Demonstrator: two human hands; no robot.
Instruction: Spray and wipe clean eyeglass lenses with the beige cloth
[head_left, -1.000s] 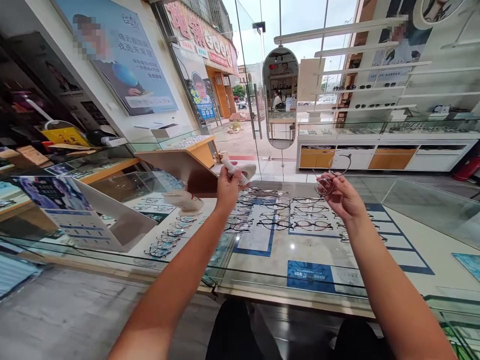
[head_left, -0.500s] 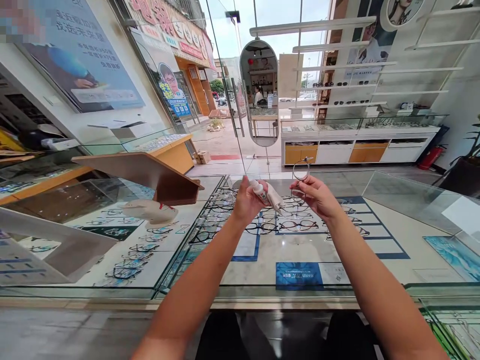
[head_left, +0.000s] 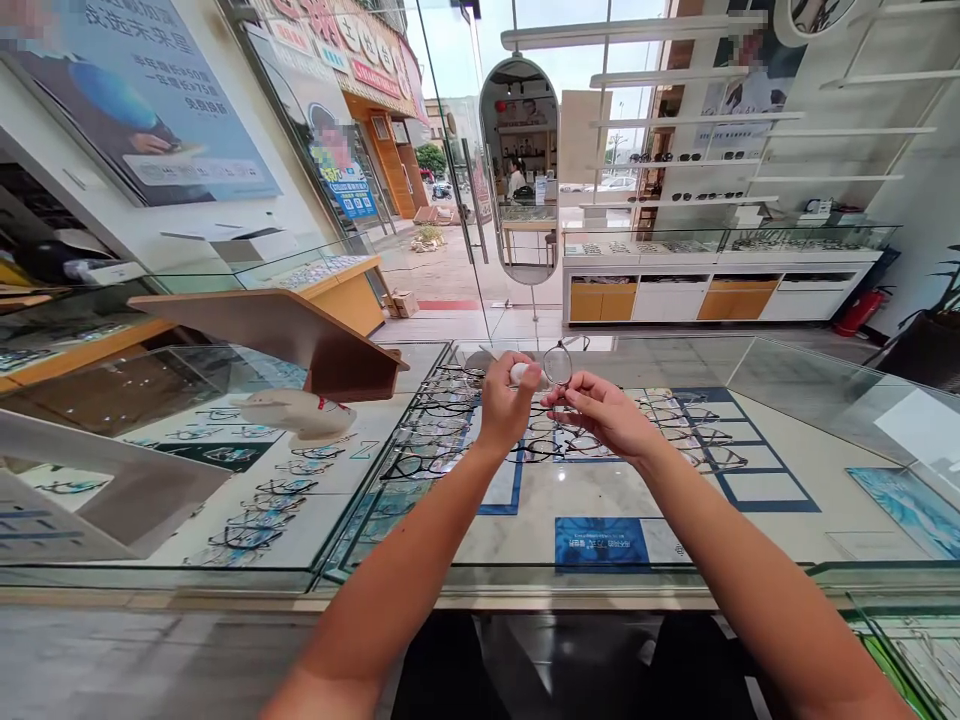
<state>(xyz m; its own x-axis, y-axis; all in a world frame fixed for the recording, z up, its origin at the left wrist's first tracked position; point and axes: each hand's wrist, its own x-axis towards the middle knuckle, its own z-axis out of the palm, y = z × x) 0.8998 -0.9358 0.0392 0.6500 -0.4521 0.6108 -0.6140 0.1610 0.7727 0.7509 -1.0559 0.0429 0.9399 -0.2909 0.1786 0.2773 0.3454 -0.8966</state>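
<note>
My left hand is wrapped round a small white bottle, whose rounded end points right. The cloth seen earlier in this hand is mostly hidden now. Close to the bottle, a pair of thin-rimmed eyeglasses is pinched in the fingertips of my right hand. One round lens stands upright above the fingers; the other is partly covered by them. Beneath both hands, rows of eyeglass frames lie in a glass display counter.
A brown slanted stand and a beige rounded object are on the left counter. A blue printed card lies near the front edge. Beyond the counter stand an oval mirror and a white cabinet.
My right hand has brought the eyeglasses left, right beside the bottle. My left hand has turned and moved slightly right, and its cloth has largely gone from sight.
</note>
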